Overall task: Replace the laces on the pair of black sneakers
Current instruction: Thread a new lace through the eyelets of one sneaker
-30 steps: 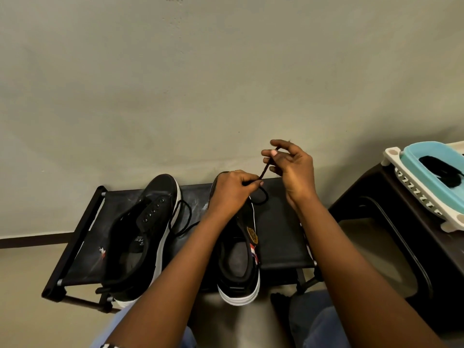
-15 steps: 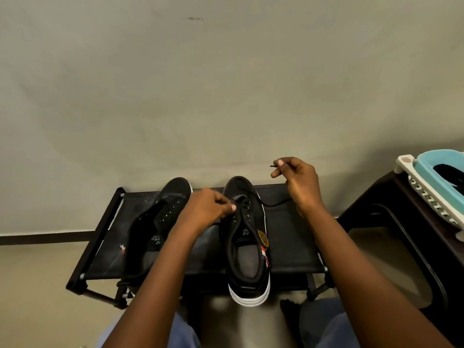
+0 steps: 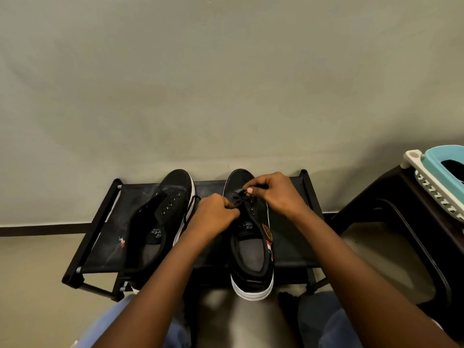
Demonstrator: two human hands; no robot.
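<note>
Two black sneakers with white soles stand side by side on a low black fabric rack [image 3: 288, 249]. The left sneaker [image 3: 160, 222] shows empty eyelets. The right sneaker [image 3: 251, 242] has a black lace [image 3: 241, 198] crossing its front eyelets. My left hand [image 3: 213, 217] is curled at the left eyelet row of that shoe, gripping the lace. My right hand [image 3: 273, 194] pinches the lace end over the shoe's toe-side eyelets. A length of lace [image 3: 188, 212] trails between the two shoes.
A dark stool or side table [image 3: 391, 214] stands to the right, bearing a white slatted basket [image 3: 434, 194] with a teal tub [image 3: 442, 159] that holds something black. A plain wall rises behind the rack. My knees sit below the rack's front edge.
My right hand has come down from beside the shoe onto its front eyelets. My left hand stayed at the left eyelet row, and the lace now lies tighter across the shoe.
</note>
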